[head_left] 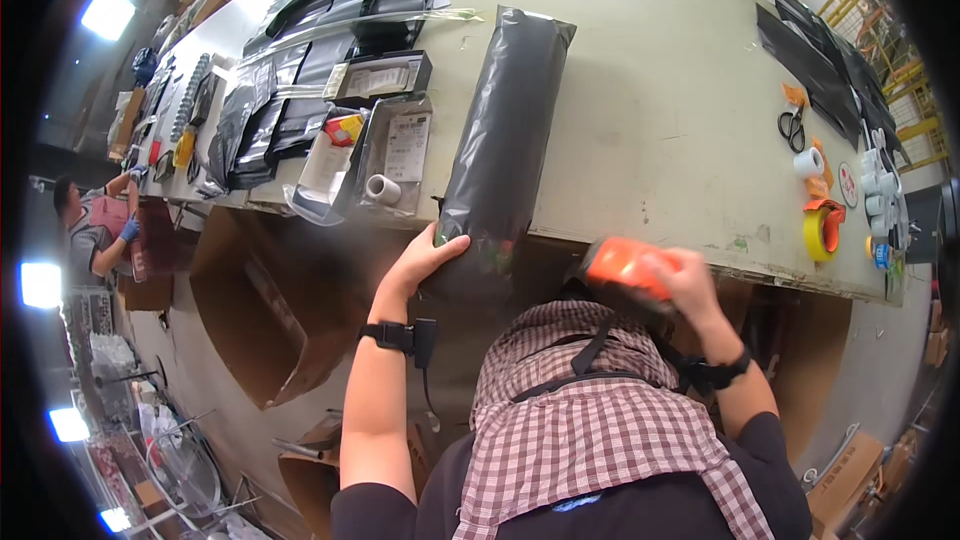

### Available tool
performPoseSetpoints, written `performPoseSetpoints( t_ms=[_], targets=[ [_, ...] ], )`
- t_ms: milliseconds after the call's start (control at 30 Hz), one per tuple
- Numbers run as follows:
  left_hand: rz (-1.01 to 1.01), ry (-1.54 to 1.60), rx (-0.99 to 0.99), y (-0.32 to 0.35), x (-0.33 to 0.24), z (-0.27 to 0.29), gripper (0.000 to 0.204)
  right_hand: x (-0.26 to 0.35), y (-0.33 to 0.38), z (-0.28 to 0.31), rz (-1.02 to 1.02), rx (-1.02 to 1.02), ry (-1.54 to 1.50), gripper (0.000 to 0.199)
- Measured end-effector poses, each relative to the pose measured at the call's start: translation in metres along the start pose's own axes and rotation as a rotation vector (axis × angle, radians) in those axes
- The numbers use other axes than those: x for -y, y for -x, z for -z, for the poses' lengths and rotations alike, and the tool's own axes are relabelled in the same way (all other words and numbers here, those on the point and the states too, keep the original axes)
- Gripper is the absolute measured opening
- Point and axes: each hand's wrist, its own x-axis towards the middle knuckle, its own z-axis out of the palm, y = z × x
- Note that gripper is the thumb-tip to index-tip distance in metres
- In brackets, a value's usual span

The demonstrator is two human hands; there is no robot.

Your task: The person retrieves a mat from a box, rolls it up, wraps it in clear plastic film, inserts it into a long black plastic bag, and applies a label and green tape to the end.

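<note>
A long parcel wrapped in shiny black plastic (pixel 508 125) lies lengthwise on the table, its near end reaching over the front edge. My left hand (pixel 425 258) grips that near end on its left side, thumb pressed on top. My right hand (pixel 685 285) is closed around an orange handheld tool (pixel 628 267) with a dark end, just off the table's front edge and right of the parcel. Motion smears the tool, so its exact kind is unclear. The tool and the parcel are apart.
Left of the parcel are an open box of labels (pixel 378 78), a grey bin (pixel 395 155) with a white roll, and black plastic bags (pixel 270 125). Scissors (pixel 791 128), yellow tape (pixel 822 232) and white rolls lie right. A cardboard box (pixel 250 310) stands below; a co-worker (pixel 100 225) is far left.
</note>
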Motion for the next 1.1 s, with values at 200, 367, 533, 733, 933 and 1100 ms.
performPoseSetpoints(
  t_ms=[200,367,533,733,933,1100],
  targets=[
    [-0.036,0.359,0.175,-0.025,0.009,-0.044,0.074,-0.072,-0.074,0.087,0.033,-0.454,0.967,0.048],
    [0.006,0.591,0.260,-0.013,0.015,-0.075,0.065,-0.023,-0.050,0.001,0.364,-0.265,0.706,0.075],
    [0.066,0.410,0.355,-0.012,-0.004,-0.116,0.058,0.021,-0.025,-0.057,0.024,0.157,-0.144,0.078],
    [-0.094,0.567,0.776,-0.003,-0.037,-0.114,0.074,-0.024,0.024,0.041,-0.627,0.519,-1.385,0.064],
    [0.186,1.132,0.980,-0.086,-0.071,-0.163,0.099,-0.051,0.100,0.116,-0.731,0.609,-0.944,0.081],
    [0.341,1.114,0.984,-0.109,-0.094,-0.208,0.094,-0.068,0.110,0.148,-0.943,0.799,-0.509,0.071]
  ],
)
